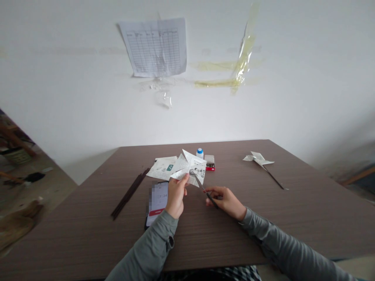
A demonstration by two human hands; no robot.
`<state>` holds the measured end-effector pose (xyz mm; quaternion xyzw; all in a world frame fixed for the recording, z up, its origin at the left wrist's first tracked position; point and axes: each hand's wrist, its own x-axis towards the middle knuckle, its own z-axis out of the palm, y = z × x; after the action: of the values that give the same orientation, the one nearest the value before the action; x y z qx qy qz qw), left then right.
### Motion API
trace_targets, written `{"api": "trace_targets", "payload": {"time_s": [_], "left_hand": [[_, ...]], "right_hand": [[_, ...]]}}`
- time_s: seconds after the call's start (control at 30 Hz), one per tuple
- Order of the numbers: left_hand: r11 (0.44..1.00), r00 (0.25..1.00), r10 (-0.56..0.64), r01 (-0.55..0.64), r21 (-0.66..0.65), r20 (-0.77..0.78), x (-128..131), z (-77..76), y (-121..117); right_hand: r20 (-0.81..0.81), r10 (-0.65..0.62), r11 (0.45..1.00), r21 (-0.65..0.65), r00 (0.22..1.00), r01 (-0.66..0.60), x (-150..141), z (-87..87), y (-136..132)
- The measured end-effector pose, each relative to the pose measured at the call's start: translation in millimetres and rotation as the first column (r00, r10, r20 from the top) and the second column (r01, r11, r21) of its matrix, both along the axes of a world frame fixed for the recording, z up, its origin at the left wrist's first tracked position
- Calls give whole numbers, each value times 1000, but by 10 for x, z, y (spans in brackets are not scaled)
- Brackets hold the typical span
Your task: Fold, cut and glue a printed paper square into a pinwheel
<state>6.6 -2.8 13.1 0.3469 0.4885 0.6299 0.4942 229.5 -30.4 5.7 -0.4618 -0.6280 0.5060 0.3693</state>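
A square of printed paper (191,160) with slits running in from its corners is pinched at its lower edge by my left hand (176,195). My right hand (227,201) is closed on the dark handle of a pair of scissors (212,200). The metal blades reach up to the left and lie against the paper's lower right part. Just behind the paper stand a white bottle with a blue cap (199,152) and a small red box (210,165), opened, with small dark things inside.
Left of my hands lie more printed paper sheets (159,167), a bundle of thin dark sticks (129,194) and a phone (157,199) with its screen lit. A paper pinwheel (260,159) on a stick rests at the right. A white wall (140,121) borders the table's (281,218) far edge.
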Motion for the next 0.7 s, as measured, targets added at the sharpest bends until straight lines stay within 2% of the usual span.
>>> {"api": "trace_targets", "payload": {"time_s": [0.17, 0.3, 0.5, 0.7], "left_hand": [[998, 998, 57, -57, -6, -23, -13, -8, 21], [999, 996, 37, -38, -17, -87, -17, -8, 23], [999, 990, -20, 14, -44, -136, -16, -7, 24], [997, 984, -78, 73, -37, -160, -15, -1, 4]], "right_hand": [[-1, 34, 999, -17, 999, -34, 108, 39, 6], [-86, -13, 999, 42, 996, 17, 218, -58, 93], [-195, -159, 965, 178, 968, 195, 364, -249, 241], [-182, -401, 857, 271, 898, 438, 357, -350, 368]]}}
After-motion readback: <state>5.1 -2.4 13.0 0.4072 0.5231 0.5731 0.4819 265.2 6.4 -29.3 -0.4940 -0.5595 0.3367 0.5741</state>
